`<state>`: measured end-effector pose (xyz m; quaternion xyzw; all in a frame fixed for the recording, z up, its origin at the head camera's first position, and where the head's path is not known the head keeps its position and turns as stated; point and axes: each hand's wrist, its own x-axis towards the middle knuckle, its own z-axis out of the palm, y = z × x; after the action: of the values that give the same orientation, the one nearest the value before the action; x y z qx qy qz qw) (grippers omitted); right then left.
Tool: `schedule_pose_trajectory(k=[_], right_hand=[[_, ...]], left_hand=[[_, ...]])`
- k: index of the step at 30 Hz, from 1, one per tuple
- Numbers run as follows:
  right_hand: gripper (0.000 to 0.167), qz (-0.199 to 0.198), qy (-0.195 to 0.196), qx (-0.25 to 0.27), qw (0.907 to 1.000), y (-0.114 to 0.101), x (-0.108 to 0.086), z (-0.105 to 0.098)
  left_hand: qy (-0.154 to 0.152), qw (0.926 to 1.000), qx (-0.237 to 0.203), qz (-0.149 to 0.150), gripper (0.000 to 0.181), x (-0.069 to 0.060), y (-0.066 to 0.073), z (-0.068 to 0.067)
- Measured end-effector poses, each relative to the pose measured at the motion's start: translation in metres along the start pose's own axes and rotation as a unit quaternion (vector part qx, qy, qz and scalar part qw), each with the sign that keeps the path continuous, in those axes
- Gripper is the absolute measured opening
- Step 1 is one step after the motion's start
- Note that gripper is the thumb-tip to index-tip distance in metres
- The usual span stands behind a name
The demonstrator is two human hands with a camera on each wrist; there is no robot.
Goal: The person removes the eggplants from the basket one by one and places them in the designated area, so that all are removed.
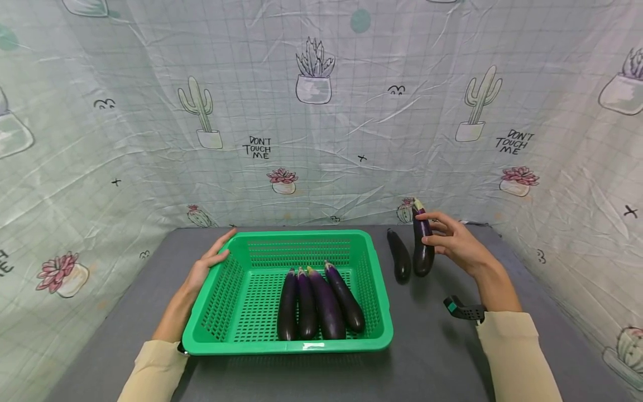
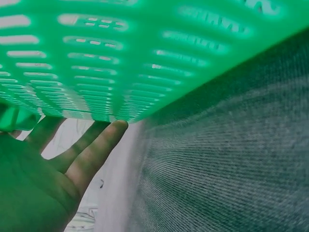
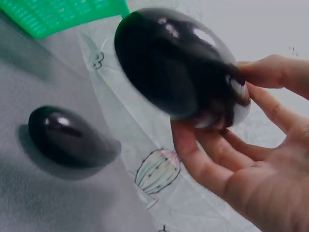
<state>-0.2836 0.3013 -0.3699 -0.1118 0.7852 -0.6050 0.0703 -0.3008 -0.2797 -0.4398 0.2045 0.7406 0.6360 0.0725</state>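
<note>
My right hand (image 1: 454, 243) grips an eggplant (image 1: 423, 245) near its upper part, thumb on one side and fingers on the other. In the right wrist view this eggplant (image 3: 178, 67) appears raised off the table. Just left of it, another eggplant (image 1: 399, 255) lies on the grey table. A green plastic basket (image 1: 374, 279) stands in front of me with several eggplants (image 1: 321, 304) side by side in its right half. My left hand (image 1: 203, 268) rests against the basket's left side, and in the left wrist view its fingers (image 2: 94, 152) are extended along the wall.
The grey table (image 1: 427, 346) reaches back to a hanging cloth (image 1: 341, 128) printed with cacti, which also encloses both sides. A black strap (image 1: 464, 309) sits on my right wrist.
</note>
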Motion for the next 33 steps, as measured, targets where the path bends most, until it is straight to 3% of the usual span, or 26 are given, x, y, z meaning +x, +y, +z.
schedule_pose_trajectory(k=[10,18,20,27,33], right_hand=[[0.061,0.014,0.013,-0.006,0.9998,0.014,0.005,-0.007],[0.068,0.017,0.016,-0.007,0.9997,0.026,0.008,-0.010],[0.068,0.019,0.016,-0.011,0.9996,0.029,0.009,-0.010],[0.066,0.016,0.025,-0.047,0.9984,0.038,0.012,-0.009],[0.065,0.026,0.049,-0.072,0.9959,0.045,0.016,-0.007]], left_hand=[[-0.014,0.9995,-0.030,0.004,0.058,-0.002,0.000,0.001],[-0.006,0.9999,0.002,0.013,0.058,-0.001,-0.003,-0.001],[-0.009,0.9998,-0.007,0.015,0.058,-0.001,-0.003,-0.001],[-0.016,0.9994,-0.029,0.012,0.058,-0.001,-0.003,-0.002],[-0.011,0.9996,-0.023,0.013,0.058,0.000,-0.003,-0.001]])
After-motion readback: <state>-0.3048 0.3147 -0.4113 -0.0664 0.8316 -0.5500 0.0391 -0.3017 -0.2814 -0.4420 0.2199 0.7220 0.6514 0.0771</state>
